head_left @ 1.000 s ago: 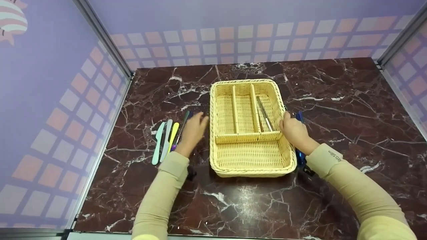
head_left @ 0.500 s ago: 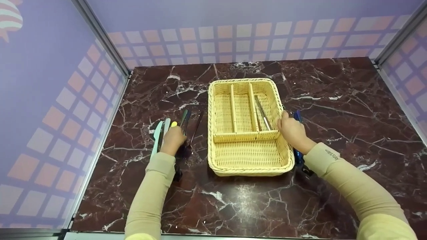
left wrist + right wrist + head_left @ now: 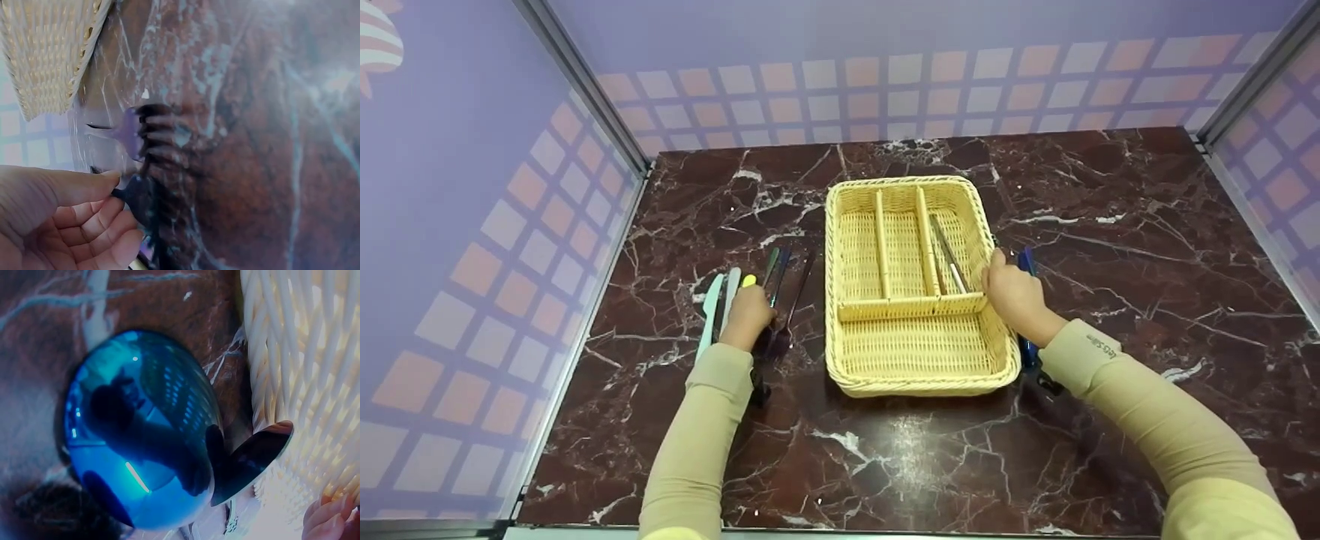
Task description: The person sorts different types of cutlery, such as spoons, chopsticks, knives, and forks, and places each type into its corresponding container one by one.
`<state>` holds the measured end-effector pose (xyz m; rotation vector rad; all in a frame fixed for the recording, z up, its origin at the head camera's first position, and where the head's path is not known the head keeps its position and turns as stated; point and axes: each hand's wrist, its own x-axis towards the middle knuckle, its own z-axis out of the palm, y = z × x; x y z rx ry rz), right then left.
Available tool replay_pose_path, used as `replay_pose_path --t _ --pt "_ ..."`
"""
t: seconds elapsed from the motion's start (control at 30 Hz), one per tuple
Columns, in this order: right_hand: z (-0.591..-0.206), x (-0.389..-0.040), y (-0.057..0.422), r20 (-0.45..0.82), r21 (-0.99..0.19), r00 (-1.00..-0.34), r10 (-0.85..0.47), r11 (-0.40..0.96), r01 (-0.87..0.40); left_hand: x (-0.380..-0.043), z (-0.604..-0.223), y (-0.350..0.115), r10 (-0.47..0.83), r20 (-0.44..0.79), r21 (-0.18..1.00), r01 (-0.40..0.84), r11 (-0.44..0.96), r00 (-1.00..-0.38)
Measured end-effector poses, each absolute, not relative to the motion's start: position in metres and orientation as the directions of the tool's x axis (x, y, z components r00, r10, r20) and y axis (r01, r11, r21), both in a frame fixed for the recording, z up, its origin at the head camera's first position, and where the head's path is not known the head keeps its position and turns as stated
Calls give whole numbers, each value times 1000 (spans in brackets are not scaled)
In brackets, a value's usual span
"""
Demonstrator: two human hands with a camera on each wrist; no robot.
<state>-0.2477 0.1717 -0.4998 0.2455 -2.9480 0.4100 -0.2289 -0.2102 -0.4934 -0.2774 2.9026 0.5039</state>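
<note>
Beside several utensils on the left, my left hand (image 3: pixel 748 316) pinches a dark fork (image 3: pixel 136 194) by its neck, between thumb and forefinger. A purple fork (image 3: pixel 132 132) lies next to it, tines toward me. Under and left of that hand are a mint knife (image 3: pixel 712 307), a grey-handled utensil (image 3: pixel 733 281) and a yellow-handled one (image 3: pixel 748 280), partly hidden. My right hand (image 3: pixel 1018 296) grips the right rim of a pale yellow wicker basket (image 3: pixel 922 386) with compartments. A shiny blue spoon (image 3: pixel 140 433) lies just outside that wall, mostly covered by my hand in the head view.
Slim metal utensils (image 3: pixel 948 253) lie in the basket's rear right compartment. Everything rests on a dark marbled table (image 3: pixel 1170 225), with tiled-pattern panels (image 3: pixel 877 82) along the back and sides. A dark utensil handle (image 3: pixel 772 262) lies left of the basket.
My left hand has moved left and toward me, from beside the basket to the utensils, and now pinches the dark fork. My right hand stays at the basket's rim.
</note>
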Motion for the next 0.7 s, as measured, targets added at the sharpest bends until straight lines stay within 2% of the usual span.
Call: replay_pose_path --t 0.37,0.57,0.7 --pt "-498 -247 171 143 -271 -982 -125 949 -160 -237 -462 -210 -142 -155 367 -190 911 -978" --pt "-497 -247 171 127 -284 -985 -117 947 -149 -239 -423 -189 -72 -89 422 -103 901 -993" --pt "-498 -246 170 133 -286 -984 -117 946 -151 -240 -400 -164 28 -80 433 -10 901 -996"
